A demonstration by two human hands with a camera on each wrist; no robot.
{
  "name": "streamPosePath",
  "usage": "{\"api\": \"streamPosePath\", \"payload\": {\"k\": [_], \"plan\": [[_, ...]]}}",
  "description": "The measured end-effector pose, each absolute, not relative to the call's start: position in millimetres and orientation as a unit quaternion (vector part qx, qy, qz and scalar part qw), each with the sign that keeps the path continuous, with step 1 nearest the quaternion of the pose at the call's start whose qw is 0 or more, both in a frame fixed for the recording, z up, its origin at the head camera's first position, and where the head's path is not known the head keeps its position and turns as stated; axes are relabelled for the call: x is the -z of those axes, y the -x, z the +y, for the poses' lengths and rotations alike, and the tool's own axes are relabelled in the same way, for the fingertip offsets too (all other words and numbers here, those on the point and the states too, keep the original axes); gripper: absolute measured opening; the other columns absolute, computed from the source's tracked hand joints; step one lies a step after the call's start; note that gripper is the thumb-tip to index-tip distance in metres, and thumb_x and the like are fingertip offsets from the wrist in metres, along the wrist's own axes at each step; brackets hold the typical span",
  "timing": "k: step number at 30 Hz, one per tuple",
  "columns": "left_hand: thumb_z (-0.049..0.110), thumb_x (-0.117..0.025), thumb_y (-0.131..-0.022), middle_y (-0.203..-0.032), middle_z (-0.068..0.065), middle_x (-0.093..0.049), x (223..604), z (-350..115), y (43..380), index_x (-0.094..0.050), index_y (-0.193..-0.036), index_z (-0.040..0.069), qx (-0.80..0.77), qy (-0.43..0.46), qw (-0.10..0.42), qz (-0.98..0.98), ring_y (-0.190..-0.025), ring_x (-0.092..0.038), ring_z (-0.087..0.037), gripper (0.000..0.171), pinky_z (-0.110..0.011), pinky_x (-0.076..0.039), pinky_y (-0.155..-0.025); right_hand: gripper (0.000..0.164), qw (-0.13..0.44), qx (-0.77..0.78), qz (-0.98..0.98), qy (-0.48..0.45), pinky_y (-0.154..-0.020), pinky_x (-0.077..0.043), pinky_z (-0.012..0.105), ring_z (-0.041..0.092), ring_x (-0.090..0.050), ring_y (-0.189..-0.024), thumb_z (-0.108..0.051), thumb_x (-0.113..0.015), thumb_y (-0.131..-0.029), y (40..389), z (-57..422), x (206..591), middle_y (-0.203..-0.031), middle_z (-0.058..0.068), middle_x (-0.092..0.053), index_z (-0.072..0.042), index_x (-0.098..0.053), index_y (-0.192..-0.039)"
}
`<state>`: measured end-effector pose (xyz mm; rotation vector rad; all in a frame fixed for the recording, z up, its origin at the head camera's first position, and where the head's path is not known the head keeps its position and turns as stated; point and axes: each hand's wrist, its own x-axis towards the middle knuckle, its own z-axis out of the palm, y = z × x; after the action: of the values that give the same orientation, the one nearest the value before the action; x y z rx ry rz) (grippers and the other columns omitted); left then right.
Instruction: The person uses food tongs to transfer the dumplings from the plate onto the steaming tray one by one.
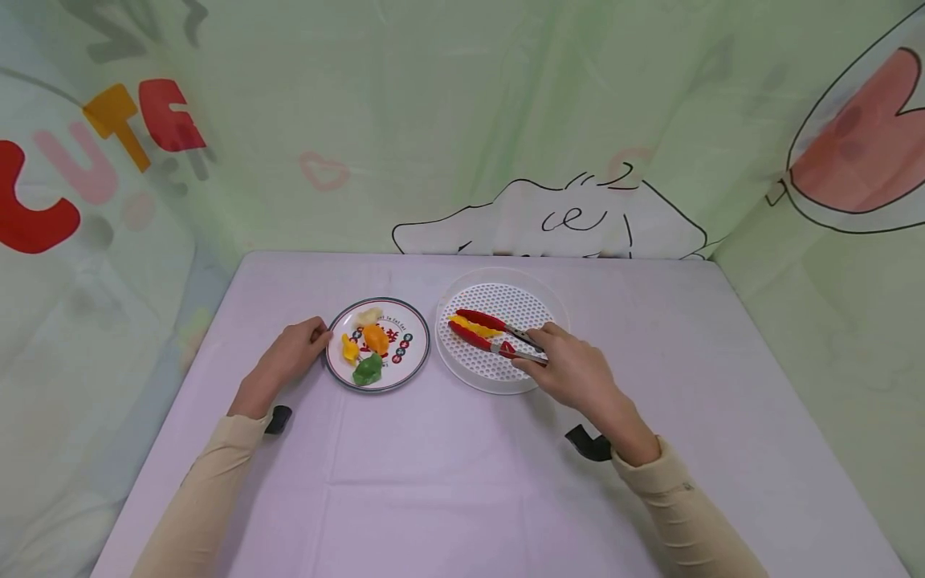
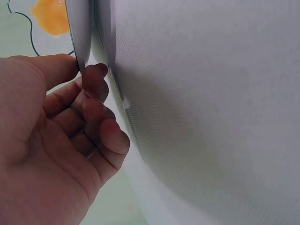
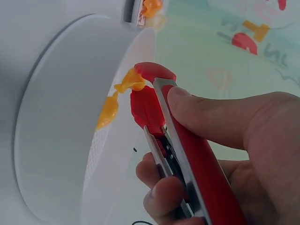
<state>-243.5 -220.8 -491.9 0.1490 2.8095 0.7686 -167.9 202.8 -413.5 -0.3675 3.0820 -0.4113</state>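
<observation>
At the left rim of a round white plate [image 1: 401,374] with dark edge bands, my left hand [image 1: 295,352] pinches the edge between thumb and index finger; its other fingers curl underneath in the left wrist view. A pair of red-and-silver tongs [image 3: 194,154] is in my right hand [image 1: 574,365], which holds it over a white round tray [image 1: 455,374] with a holed bottom. Between the red tong tips is a yellow lumpy piece [image 3: 131,80], with two lumps joined by a thin neck.
The plate carries an orange lump [image 1: 375,339], a small yellow piece [image 1: 350,349], a green leafy-looking piece [image 1: 368,370] and a whitish piece [image 1: 370,316]. A pale cloth covers the table [image 1: 426,498]. Printed curtains [image 1: 433,96] hang behind and at both sides.
</observation>
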Motion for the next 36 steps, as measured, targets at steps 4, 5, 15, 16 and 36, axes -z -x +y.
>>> {"api": "streamPosePath", "payload": {"k": [4,5,15,16,36], "plan": [[0.023,-0.052,-0.105,-0.088,-0.011,-0.059,492,-220,243,-0.058,-0.113,-0.001,-0.262,-0.048,0.113,0.957,-0.082,-0.054,-0.023,0.026,-0.032,-0.043,-0.071,0.054,0.019,0.122,0.985,0.118,-0.071,-0.056,0.043,0.028,-0.066,-0.089,-0.038,-0.075,-0.09,168,200,416,-0.122,0.017,-0.065,-0.004,-0.064,-0.13],[0.023,-0.052,-0.105,-0.089,-0.011,-0.06,492,-220,243,-0.058,-0.113,-0.001,-0.261,-0.048,0.114,0.957,-0.082,-0.054,-0.023,0.026,-0.032,-0.044,-0.071,0.055,0.022,0.12,0.986,0.117,-0.072,-0.056,0.044,0.029,-0.066,-0.09,-0.038,-0.075,-0.09,168,199,416,-0.123,0.018,-0.065,-0.004,-0.064,-0.131],[0.022,-0.052,-0.106,-0.088,-0.011,-0.058,488,-219,241,-0.057,-0.113,-0.002,-0.263,-0.045,0.118,0.956,-0.083,-0.053,-0.023,0.026,-0.031,-0.043,-0.071,0.056,0.03,0.117,0.987,0.108,-0.076,-0.058,0.045,0.03,-0.066,-0.095,-0.038,-0.076,-0.089,167,197,418,-0.124,0.018,-0.065,-0.003,-0.063,-0.132],[0.022,-0.052,-0.106,-0.088,-0.011,-0.058,488,-219,240,-0.057,-0.113,-0.002,-0.264,-0.046,0.117,0.956,-0.083,-0.053,-0.022,0.026,-0.031,-0.043,-0.071,0.057,0.029,0.117,0.987,0.108,-0.076,-0.058,0.045,0.03,-0.066,-0.094,-0.038,-0.076,-0.089,167,197,418,-0.124,0.018,-0.065,-0.003,-0.063,-0.131],[0.023,-0.052,-0.106,-0.088,-0.01,-0.059,493,-221,242,-0.058,-0.112,0.0,-0.266,-0.053,0.107,0.957,-0.082,-0.054,-0.022,0.025,-0.032,-0.043,-0.07,0.06,0.006,0.122,0.986,0.111,-0.078,-0.057,0.047,0.032,-0.067,-0.095,-0.041,-0.075,-0.089,161,197,405,-0.126,0.019,-0.064,-0.003,-0.062,-0.133]]}}
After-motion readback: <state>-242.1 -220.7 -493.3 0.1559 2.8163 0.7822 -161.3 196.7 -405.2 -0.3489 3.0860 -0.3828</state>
